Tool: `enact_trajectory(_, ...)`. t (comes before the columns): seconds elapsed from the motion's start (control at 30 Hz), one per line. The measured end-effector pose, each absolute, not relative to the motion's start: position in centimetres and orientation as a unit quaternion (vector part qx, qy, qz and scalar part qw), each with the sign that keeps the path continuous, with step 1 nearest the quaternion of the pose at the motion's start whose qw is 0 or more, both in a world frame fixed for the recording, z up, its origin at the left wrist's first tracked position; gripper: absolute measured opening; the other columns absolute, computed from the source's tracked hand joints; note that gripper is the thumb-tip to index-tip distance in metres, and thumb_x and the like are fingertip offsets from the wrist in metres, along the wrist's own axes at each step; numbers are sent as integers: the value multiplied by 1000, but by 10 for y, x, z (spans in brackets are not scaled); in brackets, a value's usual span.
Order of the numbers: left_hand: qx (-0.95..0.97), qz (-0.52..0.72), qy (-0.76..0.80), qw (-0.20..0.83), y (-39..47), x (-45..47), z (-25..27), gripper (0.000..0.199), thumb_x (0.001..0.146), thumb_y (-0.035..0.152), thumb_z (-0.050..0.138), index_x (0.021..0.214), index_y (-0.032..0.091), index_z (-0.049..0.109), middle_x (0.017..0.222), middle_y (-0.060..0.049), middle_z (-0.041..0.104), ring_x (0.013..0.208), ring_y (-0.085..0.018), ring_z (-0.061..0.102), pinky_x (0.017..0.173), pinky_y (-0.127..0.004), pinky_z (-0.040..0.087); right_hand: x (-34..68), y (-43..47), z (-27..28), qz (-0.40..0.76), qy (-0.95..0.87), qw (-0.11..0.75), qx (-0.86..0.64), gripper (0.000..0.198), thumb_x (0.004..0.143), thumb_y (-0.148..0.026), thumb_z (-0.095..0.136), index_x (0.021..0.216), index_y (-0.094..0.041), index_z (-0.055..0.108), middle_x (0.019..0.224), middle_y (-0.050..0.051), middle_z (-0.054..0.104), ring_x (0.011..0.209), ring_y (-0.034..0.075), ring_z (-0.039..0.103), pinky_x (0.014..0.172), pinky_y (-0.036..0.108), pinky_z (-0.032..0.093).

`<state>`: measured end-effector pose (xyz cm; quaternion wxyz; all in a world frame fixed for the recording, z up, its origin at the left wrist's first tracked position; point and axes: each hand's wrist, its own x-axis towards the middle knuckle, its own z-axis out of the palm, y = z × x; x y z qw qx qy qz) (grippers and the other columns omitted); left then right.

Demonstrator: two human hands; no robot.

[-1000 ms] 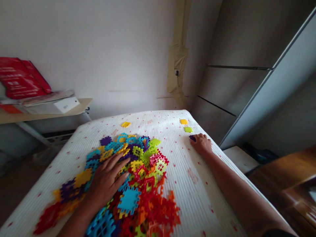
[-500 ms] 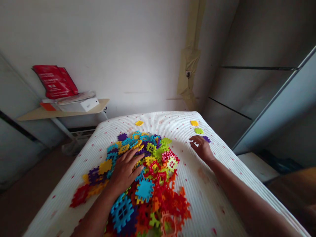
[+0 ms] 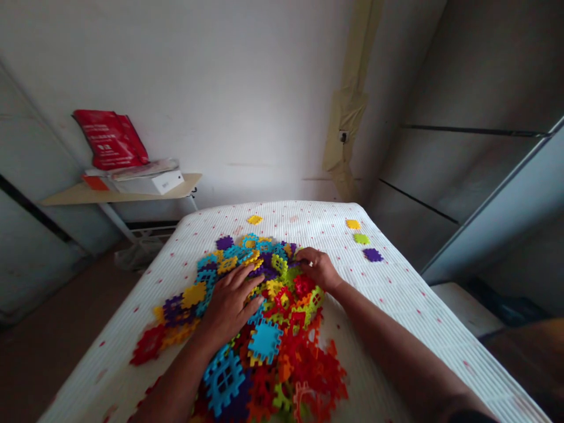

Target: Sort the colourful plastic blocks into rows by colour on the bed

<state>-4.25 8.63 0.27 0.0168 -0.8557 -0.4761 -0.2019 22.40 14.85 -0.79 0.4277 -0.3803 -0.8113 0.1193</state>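
Observation:
A heap of colourful plastic interlocking tiles [image 3: 267,341] lies in the middle of the bed; many have toothed edges, some have window-like openings. My left hand [image 3: 233,302] rests on the heap's left side, palm down, its fingers loosely spread over yellow and blue tiles. At the heap's upper right, my right hand [image 3: 320,270] has its fingers bent in against purple and green tiles. What lies between its fingertips is hidden. A green window tile [image 3: 279,263] stands tilted just left of those fingertips.
On the far right of the white dotted bedspread [image 3: 423,346], a yellow tile [image 3: 353,224], a green tile [image 3: 362,238] and a purple tile [image 3: 373,254] lie in a row. Another yellow tile [image 3: 254,219] sits near the back edge. A side table [image 3: 74,195] holds a red bag [image 3: 110,141].
My right hand has moved left from beside the purple tile to the heap, and its fingers have reached in among the tiles. My left hand stays on the heap. The camera view has shifted slightly.

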Motion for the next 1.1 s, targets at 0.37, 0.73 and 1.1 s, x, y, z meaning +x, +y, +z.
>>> enact_trajectory(0.37,-866,-204,-455,40,94,-46,-6,40,84,43,45,122,31,53,137,-3,44,126,-24,39,103,-44,34,311,108,-20,-63,-794,436,-418,14,83,-12,48,89,-19,59,99,10,64,92,16,62,76,28,52)
enact_trajectory(0.73,-864,-192,-463,41,91,-45,-2,41,85,43,44,123,31,52,138,-3,43,126,-24,38,103,-44,35,319,107,-32,-15,-812,343,-472,21,78,-6,43,82,-19,60,89,6,65,81,15,62,71,25,49)
enact_trajectory(1.1,-859,-198,-471,23,86,-42,4,40,85,43,44,121,29,54,137,-5,45,126,-25,39,103,-46,34,310,116,-25,-14,-824,326,-462,23,81,-9,43,88,-19,63,87,8,67,84,18,61,77,33,46)
